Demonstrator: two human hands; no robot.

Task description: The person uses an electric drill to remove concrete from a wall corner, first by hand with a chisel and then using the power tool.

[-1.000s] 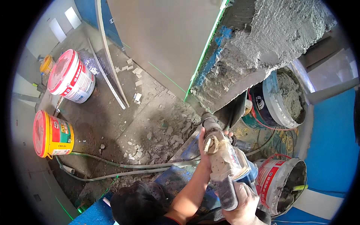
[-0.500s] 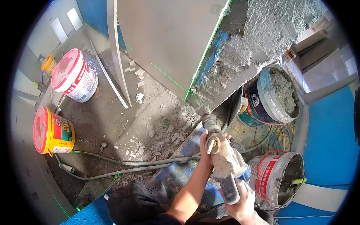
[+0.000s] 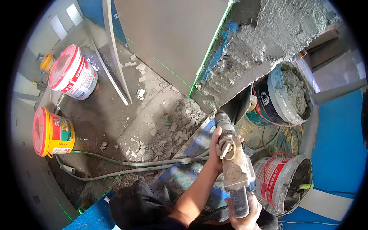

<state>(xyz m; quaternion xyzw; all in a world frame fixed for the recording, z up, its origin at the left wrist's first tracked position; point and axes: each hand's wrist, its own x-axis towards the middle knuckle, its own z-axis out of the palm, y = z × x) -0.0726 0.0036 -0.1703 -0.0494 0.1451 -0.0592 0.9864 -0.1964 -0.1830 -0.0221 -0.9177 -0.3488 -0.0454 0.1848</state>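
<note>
Both hands hold a dusty rotary hammer drill [image 3: 234, 170], which points away from me. My left hand [image 3: 216, 150] is wrapped round its front, just behind the dark chuck. At the back, my right hand [image 3: 248, 215] grips the rear handle. The drill's front end reaches the bottom edge of a wall corner, where rough grey mortar [image 3: 264, 50] meets a smooth grey face [image 3: 172, 42]. Whether the bit touches the wall cannot be made out. A green laser line runs down that corner. Broken chips of rubble [image 3: 172, 134] lie on the floor left of the drill.
To the right stand a mortar-filled bucket [image 3: 283, 96] and a white-and-red bucket [image 3: 281, 184]. A red-lidded white bucket [image 3: 74, 73] and a yellow bucket [image 3: 53, 132] stand left. Hoses [image 3: 134, 164] cross the floor. A long straightedge [image 3: 109, 73] lies near the wall.
The drill has swung a little to the right and now points more straight ahead. Both hands have moved with it, keeping their hold. The view has shifted slightly.
</note>
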